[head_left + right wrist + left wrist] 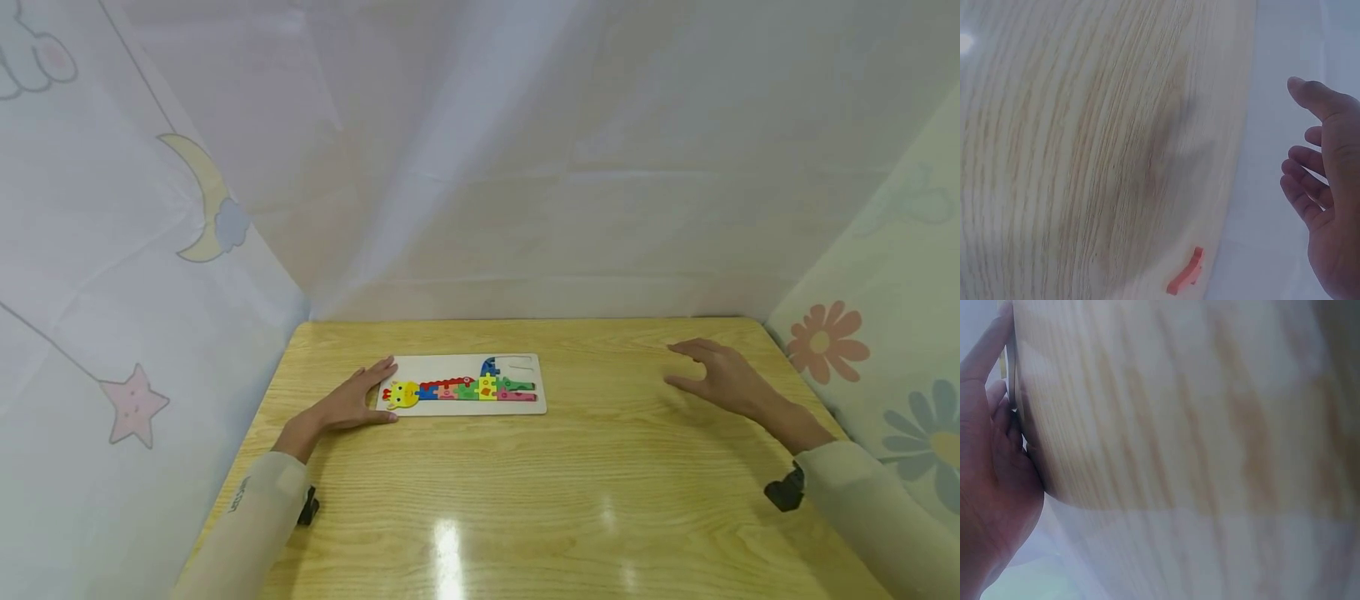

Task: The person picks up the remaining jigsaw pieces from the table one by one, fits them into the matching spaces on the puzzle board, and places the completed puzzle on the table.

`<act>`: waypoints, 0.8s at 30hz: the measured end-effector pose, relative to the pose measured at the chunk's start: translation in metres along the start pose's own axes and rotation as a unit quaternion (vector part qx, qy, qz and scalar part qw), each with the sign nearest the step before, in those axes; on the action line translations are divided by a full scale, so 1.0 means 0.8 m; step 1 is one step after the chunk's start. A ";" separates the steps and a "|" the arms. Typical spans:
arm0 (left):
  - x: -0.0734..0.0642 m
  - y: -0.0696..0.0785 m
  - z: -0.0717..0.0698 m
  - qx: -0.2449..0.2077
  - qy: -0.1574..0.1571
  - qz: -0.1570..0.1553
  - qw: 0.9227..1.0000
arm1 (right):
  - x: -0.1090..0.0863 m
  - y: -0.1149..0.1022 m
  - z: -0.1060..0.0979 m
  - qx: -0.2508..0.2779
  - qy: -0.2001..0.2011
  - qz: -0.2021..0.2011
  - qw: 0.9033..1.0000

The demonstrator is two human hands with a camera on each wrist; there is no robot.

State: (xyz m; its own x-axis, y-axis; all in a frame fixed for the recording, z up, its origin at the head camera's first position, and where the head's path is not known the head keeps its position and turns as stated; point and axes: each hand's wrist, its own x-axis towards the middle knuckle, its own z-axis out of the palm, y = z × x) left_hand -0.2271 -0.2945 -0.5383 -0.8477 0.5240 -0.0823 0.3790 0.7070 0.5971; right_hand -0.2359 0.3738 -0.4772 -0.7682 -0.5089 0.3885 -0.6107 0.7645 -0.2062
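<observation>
A white puzzle board (pixel 442 367) lies flat on the wooden table, bearing a giraffe on its side made of colourful interlocking pieces. The giraffe's yellow head (pixel 405 394) points left. Bare outlined slots show at the upper right corner, beyond a blue piece (pixel 489 367). My left hand (pixel 347 403) holds the board's left end, thumb along the near edge and fingers at the far corner. Over the table's right side, my right hand (pixel 726 379) hovers with fingers apart and nothing in them. Below it in the right wrist view lies a red puzzle piece (pixel 1185 272), hidden in the head view.
The light wooden table (pixel 480 475) reaches back to a pale cloth backdrop (pixel 480 208). Patterned cloth walls stand close on the left (pixel 135 292) and right (pixel 892 292). Dark wrist devices sit under both sleeves.
</observation>
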 end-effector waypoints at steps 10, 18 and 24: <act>0.000 0.001 0.000 0.002 0.001 0.000 1.000 | -0.013 0.024 -0.005 -0.009 0.000 0.030 1.000; -0.001 -0.001 0.001 0.002 -0.001 -0.002 1.000 | -0.024 0.051 -0.003 -0.020 0.008 0.041 0.999; 0.000 -0.004 0.001 0.002 -0.002 -0.002 1.000 | -0.031 0.062 -0.006 -0.012 -0.022 0.096 0.995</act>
State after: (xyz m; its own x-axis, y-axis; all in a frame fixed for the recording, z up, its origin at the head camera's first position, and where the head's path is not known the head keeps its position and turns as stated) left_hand -0.2282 -0.2964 -0.5406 -0.8479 0.5228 -0.0882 0.3771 0.7116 0.5928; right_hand -0.2463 0.4264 -0.4927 -0.8784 -0.3686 0.3041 -0.4473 0.8582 -0.2519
